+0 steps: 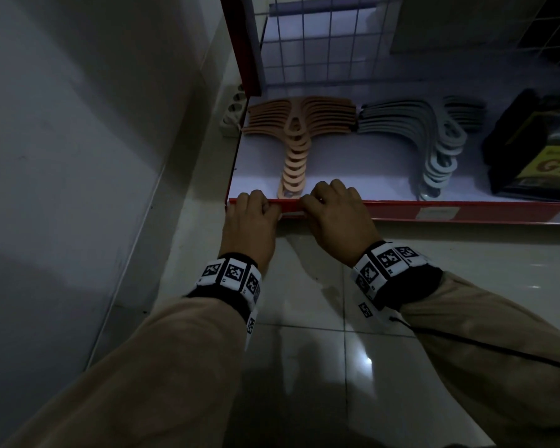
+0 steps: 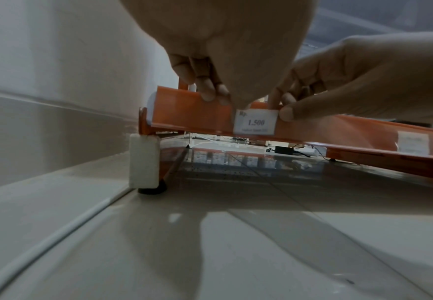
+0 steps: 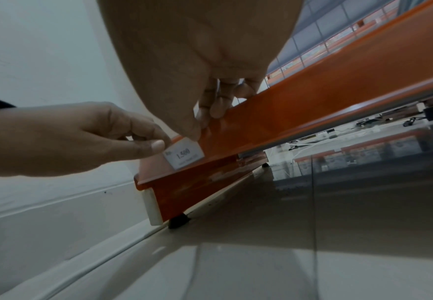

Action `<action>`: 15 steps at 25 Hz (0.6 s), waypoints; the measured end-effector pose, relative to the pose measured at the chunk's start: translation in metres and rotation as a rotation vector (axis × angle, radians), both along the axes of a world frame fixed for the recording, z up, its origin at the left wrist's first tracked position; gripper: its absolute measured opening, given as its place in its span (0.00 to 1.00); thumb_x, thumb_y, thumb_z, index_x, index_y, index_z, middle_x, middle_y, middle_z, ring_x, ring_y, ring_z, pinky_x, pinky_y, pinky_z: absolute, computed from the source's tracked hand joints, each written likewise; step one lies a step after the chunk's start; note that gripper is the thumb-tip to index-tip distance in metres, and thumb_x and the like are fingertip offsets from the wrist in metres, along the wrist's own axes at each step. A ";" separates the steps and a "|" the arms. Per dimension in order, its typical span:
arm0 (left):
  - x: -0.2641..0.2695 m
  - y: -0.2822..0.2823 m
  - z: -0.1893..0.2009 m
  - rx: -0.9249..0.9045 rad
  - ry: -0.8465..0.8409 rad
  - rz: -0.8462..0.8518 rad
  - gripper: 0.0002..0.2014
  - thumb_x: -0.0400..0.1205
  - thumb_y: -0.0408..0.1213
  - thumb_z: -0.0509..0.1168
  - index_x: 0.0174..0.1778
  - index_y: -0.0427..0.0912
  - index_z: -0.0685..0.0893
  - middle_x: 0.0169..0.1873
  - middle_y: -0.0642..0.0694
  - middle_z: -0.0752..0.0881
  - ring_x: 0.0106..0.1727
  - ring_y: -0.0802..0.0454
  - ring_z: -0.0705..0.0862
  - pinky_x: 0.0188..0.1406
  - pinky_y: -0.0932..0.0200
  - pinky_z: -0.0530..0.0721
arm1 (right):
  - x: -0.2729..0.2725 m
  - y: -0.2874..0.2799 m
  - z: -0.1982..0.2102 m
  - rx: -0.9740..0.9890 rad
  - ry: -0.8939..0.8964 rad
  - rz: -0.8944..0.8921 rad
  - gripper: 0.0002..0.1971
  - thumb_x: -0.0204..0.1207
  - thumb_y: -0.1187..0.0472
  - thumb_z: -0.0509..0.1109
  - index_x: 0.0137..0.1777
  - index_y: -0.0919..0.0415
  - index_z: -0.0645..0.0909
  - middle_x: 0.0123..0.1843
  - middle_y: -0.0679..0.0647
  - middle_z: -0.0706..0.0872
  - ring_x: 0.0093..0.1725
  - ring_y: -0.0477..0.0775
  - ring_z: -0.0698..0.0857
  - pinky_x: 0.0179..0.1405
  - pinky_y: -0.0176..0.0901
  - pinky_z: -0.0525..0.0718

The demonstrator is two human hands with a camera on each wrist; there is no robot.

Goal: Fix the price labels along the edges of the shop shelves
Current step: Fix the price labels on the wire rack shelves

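A white price label printed "Rp. 1.500" sits on the red front rail of a low shop shelf, near the rail's left end. My left hand curls its fingers over the rail's top while its thumb presses the label's upper left corner. My right hand pinches the label's upper right corner between thumb and forefinger. In the head view only a sliver of the label shows between the two hands.
A second label sits further right on the rail. Peach hangers, grey hangers and a black package lie on the shelf. A wall stands close on the left, with glossy floor tiles below.
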State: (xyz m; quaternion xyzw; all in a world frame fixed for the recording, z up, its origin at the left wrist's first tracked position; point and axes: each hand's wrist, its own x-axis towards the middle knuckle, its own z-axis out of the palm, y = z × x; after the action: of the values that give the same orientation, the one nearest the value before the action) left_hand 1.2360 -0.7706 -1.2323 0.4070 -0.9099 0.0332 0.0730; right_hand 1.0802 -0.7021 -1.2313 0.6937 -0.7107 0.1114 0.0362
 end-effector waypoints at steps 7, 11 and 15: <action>0.001 0.001 -0.003 0.018 0.072 0.015 0.09 0.83 0.37 0.63 0.56 0.37 0.82 0.50 0.37 0.82 0.51 0.38 0.78 0.51 0.45 0.77 | -0.002 0.000 -0.004 0.004 0.046 -0.004 0.12 0.75 0.65 0.66 0.58 0.60 0.81 0.51 0.59 0.80 0.49 0.61 0.76 0.43 0.48 0.65; 0.002 -0.001 -0.003 0.028 0.068 0.007 0.09 0.81 0.37 0.66 0.55 0.38 0.83 0.50 0.37 0.82 0.51 0.38 0.79 0.51 0.45 0.78 | -0.001 0.000 -0.005 -0.006 0.036 -0.008 0.11 0.73 0.67 0.67 0.56 0.63 0.80 0.49 0.60 0.80 0.48 0.62 0.76 0.43 0.51 0.70; 0.004 -0.001 -0.003 0.040 0.066 0.000 0.10 0.82 0.37 0.65 0.56 0.38 0.84 0.51 0.38 0.83 0.53 0.39 0.79 0.53 0.46 0.77 | -0.001 0.001 -0.008 -0.002 0.035 -0.017 0.10 0.74 0.68 0.66 0.55 0.63 0.79 0.51 0.60 0.80 0.48 0.61 0.76 0.44 0.50 0.71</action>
State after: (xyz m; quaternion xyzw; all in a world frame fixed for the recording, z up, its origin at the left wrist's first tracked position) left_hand 1.2395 -0.7711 -1.2350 0.4092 -0.9075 0.0014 0.0949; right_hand 1.0796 -0.7009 -1.2389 0.6894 -0.7157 0.0995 0.0501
